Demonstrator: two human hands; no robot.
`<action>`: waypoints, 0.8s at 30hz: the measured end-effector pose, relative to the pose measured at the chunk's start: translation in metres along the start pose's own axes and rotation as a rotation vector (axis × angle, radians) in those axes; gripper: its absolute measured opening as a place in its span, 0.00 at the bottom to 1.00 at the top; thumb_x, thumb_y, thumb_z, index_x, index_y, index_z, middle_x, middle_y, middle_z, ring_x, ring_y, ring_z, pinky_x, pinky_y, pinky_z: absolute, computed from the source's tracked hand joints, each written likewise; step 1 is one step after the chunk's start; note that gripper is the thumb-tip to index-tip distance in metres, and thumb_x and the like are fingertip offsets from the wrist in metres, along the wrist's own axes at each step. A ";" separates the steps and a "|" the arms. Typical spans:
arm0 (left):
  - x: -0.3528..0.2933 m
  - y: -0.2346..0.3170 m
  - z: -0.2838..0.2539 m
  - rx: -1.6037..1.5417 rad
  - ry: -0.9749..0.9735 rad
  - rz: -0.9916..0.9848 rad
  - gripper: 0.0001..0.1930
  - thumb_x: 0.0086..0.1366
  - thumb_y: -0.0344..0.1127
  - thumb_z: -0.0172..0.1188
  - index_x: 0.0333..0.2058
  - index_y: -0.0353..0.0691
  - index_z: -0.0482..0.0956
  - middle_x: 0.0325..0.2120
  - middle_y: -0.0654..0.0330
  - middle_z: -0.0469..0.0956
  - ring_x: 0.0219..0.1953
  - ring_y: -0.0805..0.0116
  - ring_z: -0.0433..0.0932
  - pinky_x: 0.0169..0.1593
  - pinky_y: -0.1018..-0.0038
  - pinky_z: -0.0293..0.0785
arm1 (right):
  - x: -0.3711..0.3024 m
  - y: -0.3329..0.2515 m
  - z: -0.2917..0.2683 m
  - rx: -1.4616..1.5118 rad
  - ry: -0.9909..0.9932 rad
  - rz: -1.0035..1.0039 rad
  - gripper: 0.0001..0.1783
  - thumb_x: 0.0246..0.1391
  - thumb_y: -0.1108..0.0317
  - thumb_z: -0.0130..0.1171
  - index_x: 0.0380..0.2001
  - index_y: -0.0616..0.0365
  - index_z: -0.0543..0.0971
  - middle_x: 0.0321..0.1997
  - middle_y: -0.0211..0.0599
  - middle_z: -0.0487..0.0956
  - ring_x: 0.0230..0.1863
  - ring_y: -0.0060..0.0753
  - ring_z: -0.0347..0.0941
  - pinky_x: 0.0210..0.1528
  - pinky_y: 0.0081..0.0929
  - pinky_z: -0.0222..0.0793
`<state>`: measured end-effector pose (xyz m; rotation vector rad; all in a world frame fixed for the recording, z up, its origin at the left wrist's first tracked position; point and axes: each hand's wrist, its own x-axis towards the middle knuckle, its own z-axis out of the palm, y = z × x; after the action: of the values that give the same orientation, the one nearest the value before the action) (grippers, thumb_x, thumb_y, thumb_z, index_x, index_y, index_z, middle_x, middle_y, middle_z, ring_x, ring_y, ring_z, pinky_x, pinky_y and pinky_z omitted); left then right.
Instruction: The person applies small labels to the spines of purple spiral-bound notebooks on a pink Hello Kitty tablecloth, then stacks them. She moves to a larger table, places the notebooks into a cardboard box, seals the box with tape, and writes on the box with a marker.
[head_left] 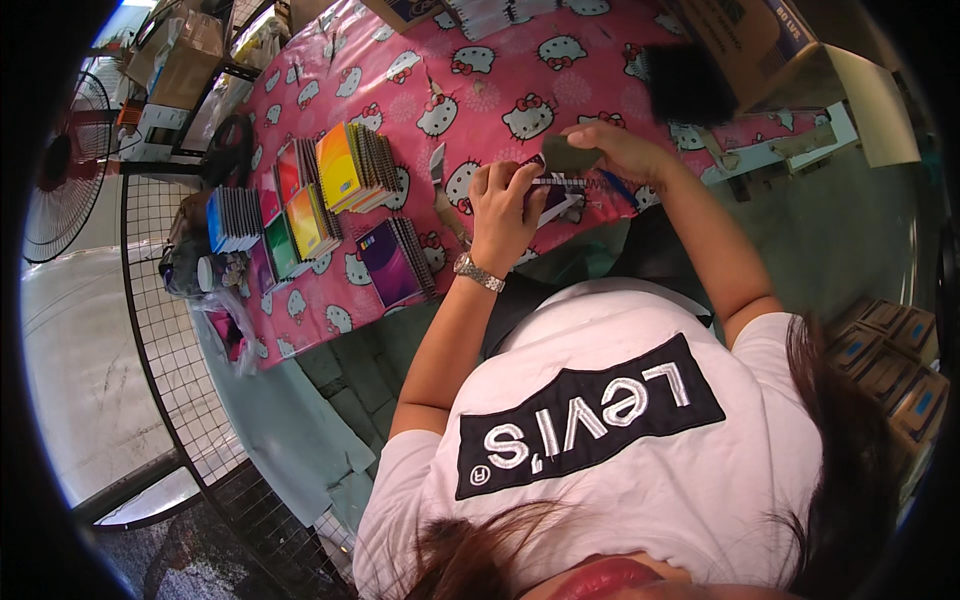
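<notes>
At the near edge of the table I have a small spiral notebook with purple and white on it. My left hand, a metal watch on its wrist, is closed at the notebook's left side by the coil. My right hand pinches a dark grey-brown flap, seemingly the notebook's cover or backing board, raised above the coil. What lies under the left fingers is hidden. A thin blue pen-like item rests just right of the notebook.
Stacks of spiral notebooks stand at the left: blue, yellow-orange, green and purple. A blade-like tool lies between them and my left hand. Cardboard boxes occupy the far right; a fan stands far left.
</notes>
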<state>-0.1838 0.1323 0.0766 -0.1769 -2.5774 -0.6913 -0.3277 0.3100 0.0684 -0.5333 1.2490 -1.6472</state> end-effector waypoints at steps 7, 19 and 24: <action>0.003 -0.003 -0.002 -0.078 -0.069 -0.054 0.12 0.55 0.31 0.65 0.39 0.41 0.76 0.38 0.54 0.73 0.44 0.51 0.68 0.49 0.61 0.65 | -0.002 0.002 -0.004 -0.023 -0.007 -0.017 0.28 0.56 0.49 0.54 0.48 0.63 0.77 0.42 0.34 0.79 0.42 0.24 0.74 0.48 0.27 0.69; 0.001 -0.012 -0.005 -0.070 -0.064 -0.007 0.14 0.50 0.34 0.70 0.35 0.38 0.77 0.34 0.56 0.74 0.40 0.52 0.70 0.46 0.61 0.68 | 0.008 -0.014 0.007 -0.286 -0.084 0.061 0.22 0.52 0.52 0.58 0.42 0.60 0.79 0.38 0.28 0.78 0.41 0.19 0.71 0.47 0.21 0.66; -0.003 -0.015 -0.001 -0.018 -0.014 0.067 0.16 0.49 0.34 0.71 0.35 0.36 0.77 0.34 0.56 0.74 0.40 0.52 0.71 0.45 0.61 0.68 | 0.011 0.002 -0.001 -0.333 -0.070 0.040 0.21 0.52 0.53 0.59 0.41 0.60 0.80 0.37 0.27 0.77 0.41 0.19 0.71 0.47 0.20 0.65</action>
<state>-0.1848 0.1193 0.0693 -0.2737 -2.5665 -0.6907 -0.3321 0.3008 0.0647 -0.7565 1.4806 -1.3812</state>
